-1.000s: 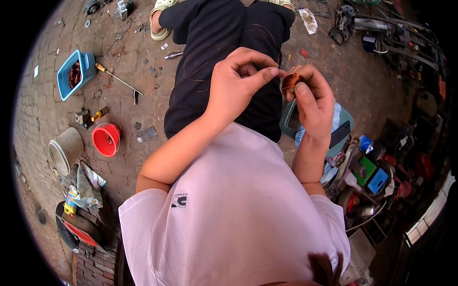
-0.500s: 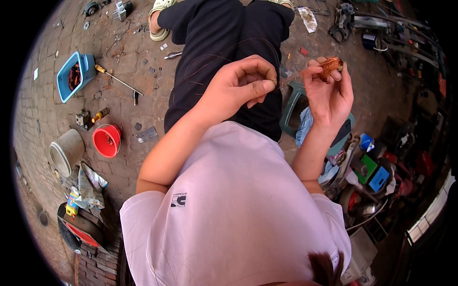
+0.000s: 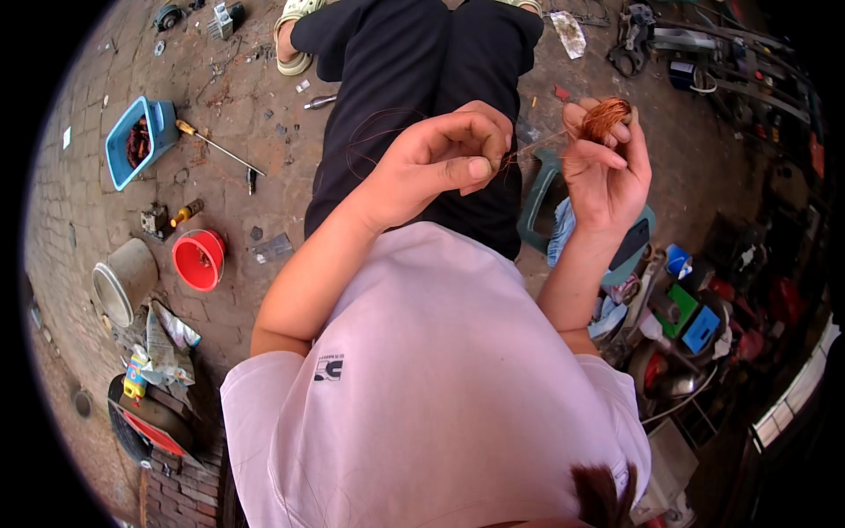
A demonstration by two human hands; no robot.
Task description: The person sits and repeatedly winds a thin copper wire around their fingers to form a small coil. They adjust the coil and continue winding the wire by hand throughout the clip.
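Observation:
My right hand (image 3: 607, 180) is raised at the right, palm toward me, fingers curled round a small bundle of copper wire (image 3: 606, 117) near their tips. A fine strand (image 3: 546, 141) runs from it toward my left hand (image 3: 436, 163), whose curled fingers grip the wire above my dark trousers (image 3: 378, 79). A loose wire loop (image 3: 352, 145) hangs out over the trousers to the left of that hand. A teal plastic stool (image 3: 535, 211) with pale blue cloth (image 3: 561, 231) and a dark phone (image 3: 632, 246) on it stands beside my right forearm.
On the brick ground at left lie a blue basin (image 3: 165, 123), long screwdriver (image 3: 220, 145), red bucket (image 3: 198, 273), grey bucket (image 3: 128, 277) and a tire (image 3: 132, 440). Metal frames and parts (image 3: 722, 66) crowd the upper right; assorted tools and containers (image 3: 700, 330) fill the lower right.
My right hand has risen and swung right, turning its palm toward me with the copper bundle at the fingertips. My left hand has dropped slightly, and more strand shows between them.

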